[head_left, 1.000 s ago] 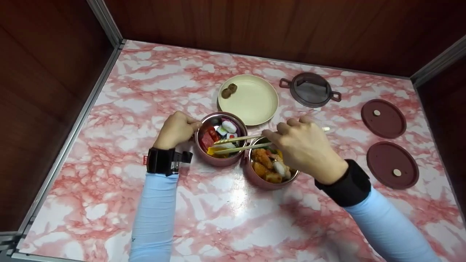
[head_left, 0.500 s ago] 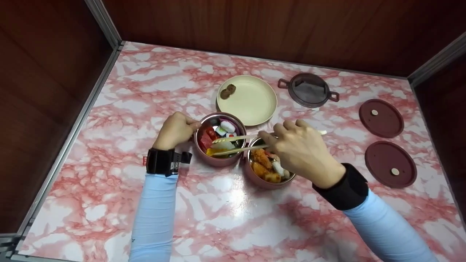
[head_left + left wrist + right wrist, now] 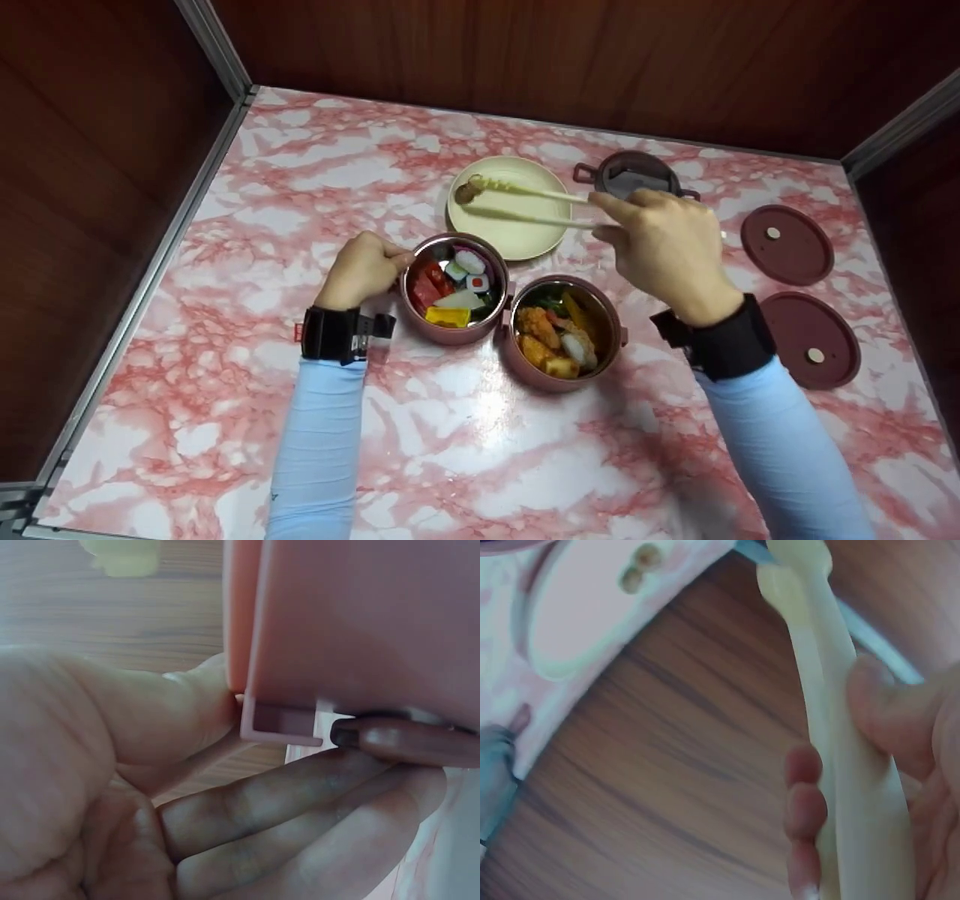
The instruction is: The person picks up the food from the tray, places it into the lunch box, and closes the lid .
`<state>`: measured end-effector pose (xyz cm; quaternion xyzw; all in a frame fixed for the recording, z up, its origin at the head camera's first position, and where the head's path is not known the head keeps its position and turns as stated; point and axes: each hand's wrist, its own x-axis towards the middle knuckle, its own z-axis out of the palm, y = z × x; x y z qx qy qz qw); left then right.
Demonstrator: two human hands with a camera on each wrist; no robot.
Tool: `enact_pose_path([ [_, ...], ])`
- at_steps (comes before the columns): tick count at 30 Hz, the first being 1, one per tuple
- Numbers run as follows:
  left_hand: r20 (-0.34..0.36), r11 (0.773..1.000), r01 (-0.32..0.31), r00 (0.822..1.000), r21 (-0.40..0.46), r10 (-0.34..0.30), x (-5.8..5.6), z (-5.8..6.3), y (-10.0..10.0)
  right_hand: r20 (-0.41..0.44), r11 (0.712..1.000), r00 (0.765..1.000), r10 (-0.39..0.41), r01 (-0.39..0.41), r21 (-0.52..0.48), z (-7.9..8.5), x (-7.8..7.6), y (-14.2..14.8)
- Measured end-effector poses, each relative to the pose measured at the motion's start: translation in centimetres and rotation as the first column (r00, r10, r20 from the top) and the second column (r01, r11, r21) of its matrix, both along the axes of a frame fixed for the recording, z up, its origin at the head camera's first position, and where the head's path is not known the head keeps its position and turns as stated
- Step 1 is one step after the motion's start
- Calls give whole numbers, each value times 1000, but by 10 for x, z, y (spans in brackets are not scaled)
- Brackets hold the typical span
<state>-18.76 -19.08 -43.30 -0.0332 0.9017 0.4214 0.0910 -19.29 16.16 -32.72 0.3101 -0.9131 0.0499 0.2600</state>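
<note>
My left hand grips the left side of a pink round lunch container; in the left wrist view thumb and fingers close around its small square handle. Inside lie sushi-like rolls, red pieces and a yellow block. My right hand holds cream tongs, arms spread, over the cream plate. Their tips overlap two brown balls at the plate's left edge in the head view. A second pink container, with fried pieces, stands beside the first.
A dark round pan-like piece with two side handles sits behind my right hand. Two maroon lids lie at the right, the nearer one partly covered by my wrist. Dark wooden walls enclose the marbled table.
My right hand has lifted the tongs from the left container and swung them back over the plate. The yellow block now lies uncovered in that container. My left hand has not moved.
</note>
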Motion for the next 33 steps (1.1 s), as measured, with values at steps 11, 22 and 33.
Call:
enact_pose_path([
  [11,12,1000,6,1000,8,-6,0,-1,1,340,981,930,-136,174,-84,-51,-61,-11],
  [22,19,1000,7,1000,19,-8,0,2,2,358,983,916,-181,177,44,-58,-78,-21],
  [33,62,999,-18,998,34,16,0,2,0,328,976,923,-204,166,140,-54,-80,-30],
])
